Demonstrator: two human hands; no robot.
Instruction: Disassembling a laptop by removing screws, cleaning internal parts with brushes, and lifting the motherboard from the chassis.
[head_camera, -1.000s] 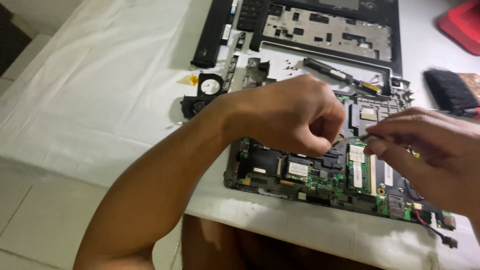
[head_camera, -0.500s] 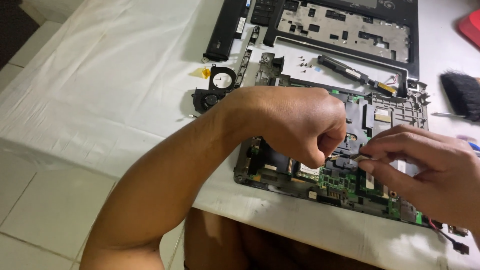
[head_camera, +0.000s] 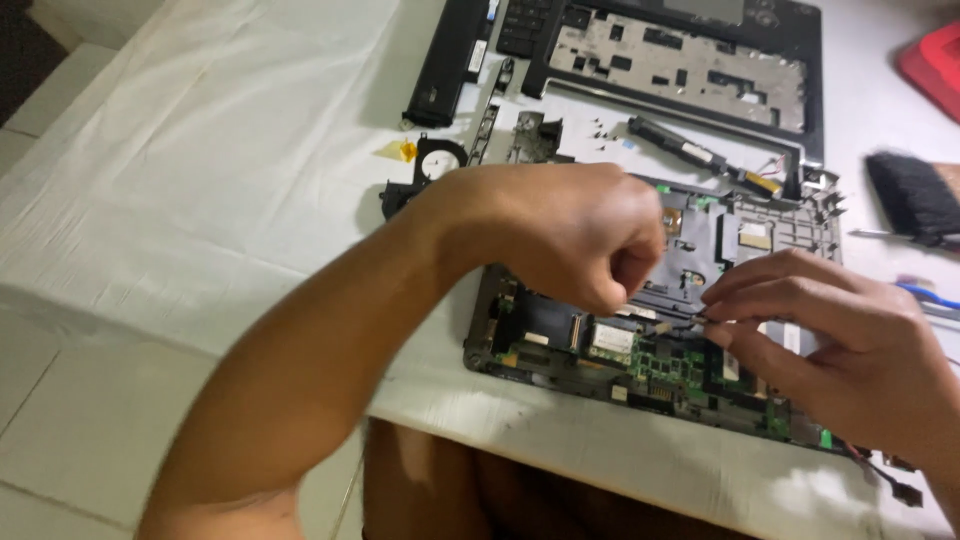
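The left hand (head_camera: 570, 235), fisted, and the right hand (head_camera: 850, 350) pinched a thin dark cable (head_camera: 690, 322) over the green laptop circuit board (head_camera: 640, 355); gentle, steady pulling suited it.

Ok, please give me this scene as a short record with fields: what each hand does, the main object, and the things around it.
Left hand: closed in a fist over the laptop circuit board, fingertips down at its middle
Right hand: fingers pinched close to the same spot; what they grip is too small to tell
Surface: white cloth
Behind the board: black laptop frame, small fan, loose screws
Right edge: black brush, red object
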